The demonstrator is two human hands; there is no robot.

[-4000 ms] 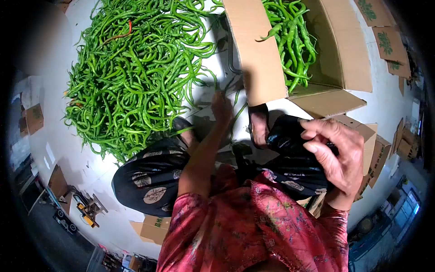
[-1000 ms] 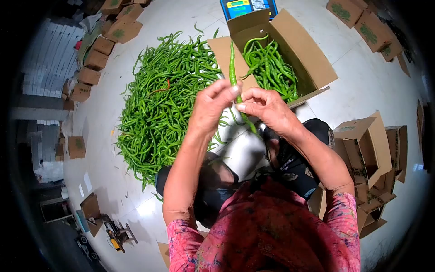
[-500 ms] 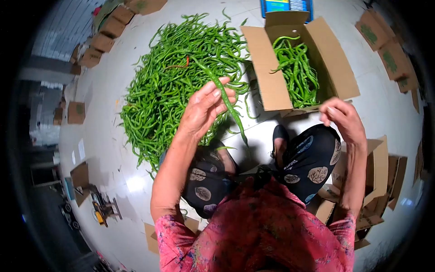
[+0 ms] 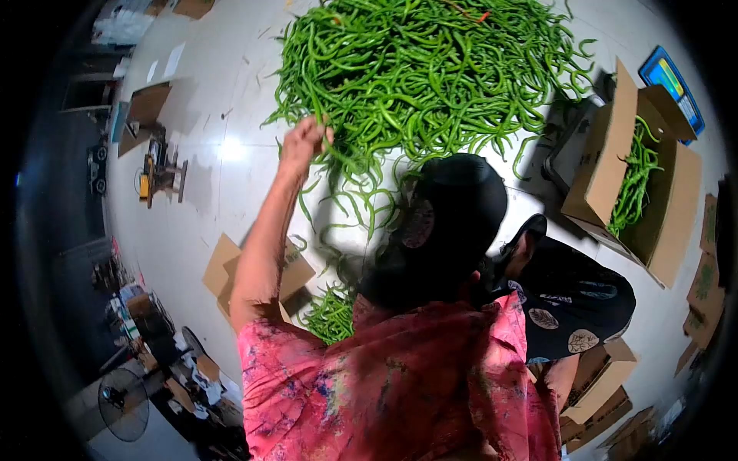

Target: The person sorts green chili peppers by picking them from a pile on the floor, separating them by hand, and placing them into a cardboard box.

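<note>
A big heap of long green chili peppers (image 4: pixel 430 77) lies on the floor ahead of me. At its near left edge is my left hand (image 4: pixel 306 140), fingers closed, with a green chili pepper between them. Motion blurs that spot a little. Loose chilies (image 4: pixel 361 201) are scattered between the heap and my legs. Of my right arm, only a piece of forearm (image 4: pixel 565 378) shows, low beside my knee. The right hand itself is hidden. To the right, an open cardboard box (image 4: pixel 592 184) holds more green chilies (image 4: pixel 636 180).
A blue tray (image 4: pixel 673 88) lies beyond the box. Near my left side, a smaller open carton (image 4: pixel 223 265) stands by a small pile of chilies (image 4: pixel 329 315). Cartons (image 4: pixel 603 380) sit at my right. A small wooden stool (image 4: pixel 161 173) and a fan (image 4: pixel 123 403) are to the left.
The view has swung left and down. My left hand, which held up one long chili before my chest, is now at the heap's near left edge. My right hand has dropped out of sight.
</note>
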